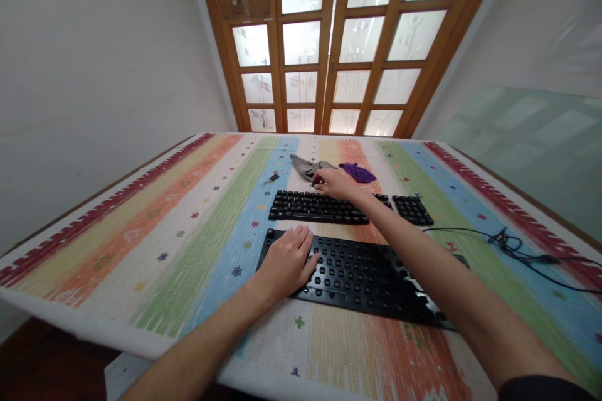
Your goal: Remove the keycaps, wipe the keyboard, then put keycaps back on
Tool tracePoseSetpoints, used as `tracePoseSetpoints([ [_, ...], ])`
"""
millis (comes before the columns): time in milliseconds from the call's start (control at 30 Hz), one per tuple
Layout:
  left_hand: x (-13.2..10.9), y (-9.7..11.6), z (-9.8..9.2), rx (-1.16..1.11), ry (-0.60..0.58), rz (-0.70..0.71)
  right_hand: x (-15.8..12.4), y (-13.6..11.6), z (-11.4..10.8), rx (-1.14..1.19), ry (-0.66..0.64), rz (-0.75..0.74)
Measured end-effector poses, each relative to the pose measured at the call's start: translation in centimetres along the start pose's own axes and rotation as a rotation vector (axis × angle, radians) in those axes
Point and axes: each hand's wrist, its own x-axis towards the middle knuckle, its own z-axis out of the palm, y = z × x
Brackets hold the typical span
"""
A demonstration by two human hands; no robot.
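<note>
Left hand point(289, 260) is lying flat, fingers extended, on the left end of the black keyboard base point(350, 278), near side of the surface point(188, 250). Right hand point(335, 183) is hanging between the laid-out keycaps point(310, 206) and gray cloth point(303, 167), fingers curled; can't tell whether they're pinching anything.

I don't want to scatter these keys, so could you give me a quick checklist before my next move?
1. Left hand on the keyboard base: ok, at its left end.
2. Loose keycaps laid in rows beyond the base: ok.
3. What the right hand holds: cannot tell; its fingertips are too small to read.
4. Purple cloth off the keycaps: ok.
5. Cable coiled neatly: not ok, it lies tangled at the right.
</note>
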Motion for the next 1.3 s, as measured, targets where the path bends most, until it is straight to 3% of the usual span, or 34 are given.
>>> tracePoseSetpoints([
  [267,0.1,0.4,0.1,0.063,-0.007,-0.048,-5.8,-1.9,-0.6,0.325,0.038,-0.135],
  [567,0.6,0.3,-0.2,0.042,0.021,-0.031,-12.3,-5.5,-0.7,0.281,-0.101,-0.151],
  [733,0.7,-0.1,-0.5,0.002,0.047,-0.035,-13.0,-5.6,-0.2,0.237,-0.069,-0.172],
  [1100,1.0,0.0,-0.4,-0.235,0.253,0.044,-12.7,-5.5,1.3,0.194,0.018,-0.252],
  [1300,1.1,-0.2,-0.5,-0.236,0.230,0.115,-12.9,-5.6,1.6,0.164,0.050,-0.277],
])
